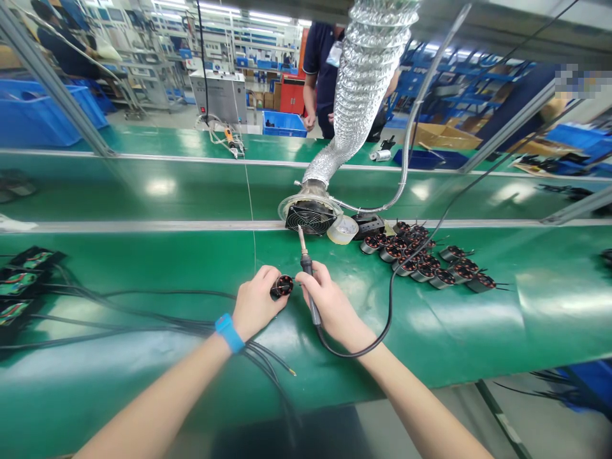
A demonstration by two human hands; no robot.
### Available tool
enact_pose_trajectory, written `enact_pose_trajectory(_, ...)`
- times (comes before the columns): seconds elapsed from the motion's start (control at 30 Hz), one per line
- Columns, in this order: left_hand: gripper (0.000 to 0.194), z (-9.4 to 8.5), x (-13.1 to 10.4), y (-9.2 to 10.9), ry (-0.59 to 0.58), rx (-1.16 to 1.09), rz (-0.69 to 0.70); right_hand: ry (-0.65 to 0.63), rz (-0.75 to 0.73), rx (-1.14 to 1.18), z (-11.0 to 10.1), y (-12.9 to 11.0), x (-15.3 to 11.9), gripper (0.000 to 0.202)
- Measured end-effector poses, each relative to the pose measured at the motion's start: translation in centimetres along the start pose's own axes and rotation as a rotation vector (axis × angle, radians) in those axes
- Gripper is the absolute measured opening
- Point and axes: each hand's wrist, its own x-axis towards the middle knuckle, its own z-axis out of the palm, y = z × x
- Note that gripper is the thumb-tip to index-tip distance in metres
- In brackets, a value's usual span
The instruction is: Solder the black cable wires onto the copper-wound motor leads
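Between the fingers of my left hand (259, 302) is a small round motor part (282, 286) with a dark, copper-coloured face, held just over the green bench mat (430, 338). A blue band circles the left wrist. My right hand (329, 306) grips a soldering iron (306, 260) by its dark handle, its metal tip pointing up and away near the fan grille (310, 218). The right fingertips are close to the motor part; whether they touch it is unclear. Black cables (186, 324) run under the left wrist, with stripped ends on the near side.
Many similar motor parts (423, 273) are grouped at the right. A tape roll (342, 229) sits beside the fan under a silver duct (366, 76). Black housings with green boards (18, 284) lie far left. A person (322, 70) stands across the bench. The iron's cord loops rightward.
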Motion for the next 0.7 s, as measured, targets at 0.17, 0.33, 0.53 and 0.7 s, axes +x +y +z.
enact_pose_trajectory(0.17,0.022,0.2,0.2,-0.5,0.0,-0.236,-0.069,0.182,-0.037,0.057,0.7,-0.3,0.1,0.038)
enact_pose_trajectory(0.33,0.026,0.5,0.6,-1.4,-0.007,-0.401,-0.136,0.459,-0.014,0.149,1.0,0.2,-0.2,0.037)
enact_pose_trajectory(0.53,0.04,0.3,1.7,-2.4,-0.069,-0.412,-0.106,0.288,0.106,0.337,2.8,1.2,-0.5,0.046)
enact_pose_trajectory(0.7,0.059,-2.7,2.3,-2.9,-0.187,-0.439,-0.242,0.219,0.114,0.477,3.5,1.2,-0.1,0.051)
